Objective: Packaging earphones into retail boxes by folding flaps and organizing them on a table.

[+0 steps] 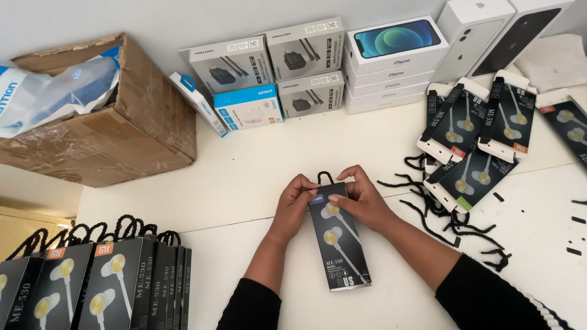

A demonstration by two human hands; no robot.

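**Earphone box held at its cord loop, white table**

Item in hand: one slim black earphone box (338, 244), printed with gold and white earbuds, lying flat on the white table (244, 183) near the middle of the view, its top end away from the person. A black cord loop (324, 176) rises from that top end.

Left hand (295, 198): closed on the box's upper left corner, fingertips pinched at the base of the loop.

Right hand (361, 197): closed on the upper right corner, thumb lying across the face of the box, fingers curled over the top edge beside the loop. Both forearms wear dark sleeves.

Stock at lower left: a row of matching earphone boxes (98, 284) standing upright, each with a black cord handle at the top.

Stock at right: several more earphone boxes (477, 131) lying flat and overlapping, white hang tabs showing. Between them and the right hand, a loose scatter of black cord pieces (446, 211) on the table.

Back row against the wall: grey and blue charger boxes (269, 76) stacked in two tiers; beside them a stack of white phone boxes (394, 64), with two more phone boxes (495, 33) leaning further right.

Far left: an open brown cardboard carton (122, 131) holding blue and white plastic bags (55, 91).
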